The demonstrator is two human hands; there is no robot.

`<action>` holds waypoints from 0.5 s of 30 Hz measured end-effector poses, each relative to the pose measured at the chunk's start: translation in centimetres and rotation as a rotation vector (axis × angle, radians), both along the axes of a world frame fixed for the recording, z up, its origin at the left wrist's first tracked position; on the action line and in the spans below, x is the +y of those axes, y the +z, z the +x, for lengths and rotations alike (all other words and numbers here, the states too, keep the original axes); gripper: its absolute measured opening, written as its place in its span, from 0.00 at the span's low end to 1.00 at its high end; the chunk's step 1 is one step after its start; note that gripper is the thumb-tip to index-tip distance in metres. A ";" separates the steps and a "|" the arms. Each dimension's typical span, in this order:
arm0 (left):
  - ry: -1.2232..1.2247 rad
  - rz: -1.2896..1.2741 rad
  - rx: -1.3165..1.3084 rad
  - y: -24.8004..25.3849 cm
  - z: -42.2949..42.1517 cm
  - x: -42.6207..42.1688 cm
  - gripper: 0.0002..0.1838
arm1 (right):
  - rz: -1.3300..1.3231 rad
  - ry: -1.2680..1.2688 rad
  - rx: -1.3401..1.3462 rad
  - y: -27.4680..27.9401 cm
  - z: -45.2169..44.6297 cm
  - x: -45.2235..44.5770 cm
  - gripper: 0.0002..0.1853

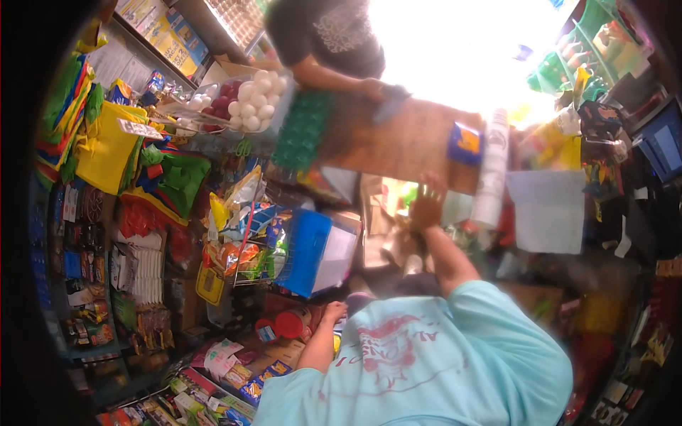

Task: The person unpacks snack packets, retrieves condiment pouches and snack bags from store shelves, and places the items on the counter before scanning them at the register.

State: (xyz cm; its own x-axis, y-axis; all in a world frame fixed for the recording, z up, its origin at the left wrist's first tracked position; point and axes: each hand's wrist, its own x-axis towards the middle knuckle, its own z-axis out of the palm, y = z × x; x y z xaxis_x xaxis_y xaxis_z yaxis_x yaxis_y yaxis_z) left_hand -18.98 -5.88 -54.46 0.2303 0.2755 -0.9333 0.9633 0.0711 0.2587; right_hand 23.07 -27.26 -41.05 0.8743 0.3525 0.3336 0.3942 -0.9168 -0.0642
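My right hand [428,204] reaches forward at the near edge of a wooden counter [405,145], fingers stretched and spread, with nothing visible in it. Beyond its fingertips lies a blue and yellow packet [465,143]. A long white roll [491,167] stretches along the counter's right end. Down at my left side, my left hand [335,311] has its fingers curled; whatever they hold, if anything, is hidden. Close to it are red-lidded tubs [290,323]. Across the counter, a person's hand [371,89] holds a blurred grey-blue item [391,103].
White and brown eggs [257,99] fill a clear bin beside a green egg tray [302,131]. A wire rack of snack packets [252,241] and a blue folder [305,252] stand left. Colourful bags [106,149] hang farther left. A screen [661,138] is at right.
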 end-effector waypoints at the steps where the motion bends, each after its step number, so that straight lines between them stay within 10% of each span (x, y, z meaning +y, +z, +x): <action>1: -0.029 0.017 -0.029 0.0 1.6 -1.0 0.14 | -0.014 -0.005 -0.011 -0.6 0.2 0.1 0.44; 6: -0.214 0.018 -0.275 -0.6 11.5 -4.1 0.13 | 0.054 -0.012 -0.143 -2.9 1.1 0.3 0.40; 7: -0.393 0.407 -0.528 -1.2 13.8 -5.0 0.14 | 0.108 0.014 -0.106 -3.1 1.0 0.1 0.40; 10: -0.404 1.076 -0.732 11.7 25.2 -9.1 0.36 | 0.197 0.057 -0.045 -3.8 1.2 0.0 0.40; 15: -0.691 1.155 -1.067 19.6 36.2 -9.5 0.54 | 0.122 0.056 -0.026 -3.4 1.0 -0.5 0.42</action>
